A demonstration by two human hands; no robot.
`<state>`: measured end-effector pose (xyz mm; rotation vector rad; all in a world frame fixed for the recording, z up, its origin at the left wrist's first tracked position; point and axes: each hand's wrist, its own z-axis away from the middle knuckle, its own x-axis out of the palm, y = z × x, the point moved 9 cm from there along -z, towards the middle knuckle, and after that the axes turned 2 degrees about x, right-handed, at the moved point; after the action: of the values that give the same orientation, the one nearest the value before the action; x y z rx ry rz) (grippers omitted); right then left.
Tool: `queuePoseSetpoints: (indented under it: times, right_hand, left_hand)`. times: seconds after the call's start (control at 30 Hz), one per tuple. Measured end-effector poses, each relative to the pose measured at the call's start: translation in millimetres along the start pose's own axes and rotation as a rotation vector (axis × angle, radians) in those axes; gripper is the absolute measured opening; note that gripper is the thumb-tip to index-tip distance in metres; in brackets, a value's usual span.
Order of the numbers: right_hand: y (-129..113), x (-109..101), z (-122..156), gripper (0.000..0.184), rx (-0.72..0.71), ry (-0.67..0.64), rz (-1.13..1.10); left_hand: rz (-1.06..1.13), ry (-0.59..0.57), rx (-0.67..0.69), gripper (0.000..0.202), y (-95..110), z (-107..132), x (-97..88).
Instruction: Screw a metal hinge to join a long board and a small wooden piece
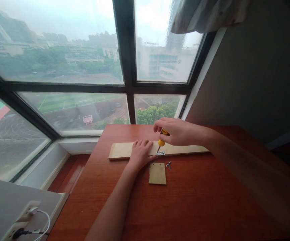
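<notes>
A long pale wooden board [185, 149] lies across the table. My left hand [141, 154] rests on it with fingers spread, pressing near its left part, the thumb along the front edge. In my right hand [176, 130] is a screwdriver [161, 143] with a yellow and black handle, held tilted. Its tip meets a small silver metal hinge [160, 153] at the board's front edge. Just in front lies a small square wooden piece [157, 174] with two holes near its far edge. Beside that piece are a few loose screws [169, 165].
The reddish-brown wooden table [185, 204] stands against large windows with a dark frame [132, 88]. A wall socket with a white plug and cable [45, 214] is at the lower left. A curtain [207, 15] hangs at the upper right.
</notes>
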<state>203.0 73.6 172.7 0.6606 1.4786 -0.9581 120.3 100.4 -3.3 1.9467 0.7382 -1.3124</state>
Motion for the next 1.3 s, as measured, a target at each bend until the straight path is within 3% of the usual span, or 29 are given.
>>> queuePoseSetpoints:
  times: [0.1,0.27,0.37,0.47,0.77,0.9,1.07,1.3]
  right_hand:
    - [9.0,-4.0,-5.1,0.024,0.100,0.145,0.178]
    - [16.6,-1.7,-3.8,0.036,0.207,0.236,0.311]
    - [13.6,-1.5,0.7,0.022,0.145,0.234,0.258]
    - [11.7,-1.1,2.6,0.027,0.094,0.204,0.203]
    - [10.3,-4.3,-1.3,0.040,0.237,0.260,0.314]
    - [5.8,-2.1,-1.2,0.018,0.128,0.231,0.123]
    - [6.6,-0.3,-3.3,0.025,0.003,0.218,-0.032]
    - [6.2,-3.6,-1.1,0.035,0.117,0.301,0.269]
  left_hand:
    - [0.001,0.003,0.004,0.061,0.5,0.3,-0.5]
    - [-0.001,0.004,0.002,0.062,-0.3,0.5,-0.7]
    - [-0.001,-0.003,0.005,0.062,-0.6,0.4,-0.2]
    - [-0.004,-0.010,0.007,0.062,-0.7,0.4,0.3]
    - [-0.013,-0.009,-0.003,0.063,-1.1,0.0,1.2]
    - [0.005,-0.022,0.014,0.063,-1.5,0.0,0.4]
    - [0.032,-0.035,0.020,0.070,-3.5,1.1,-1.1]
    - [-0.011,-0.049,0.018,0.079,-3.9,2.2,1.7]
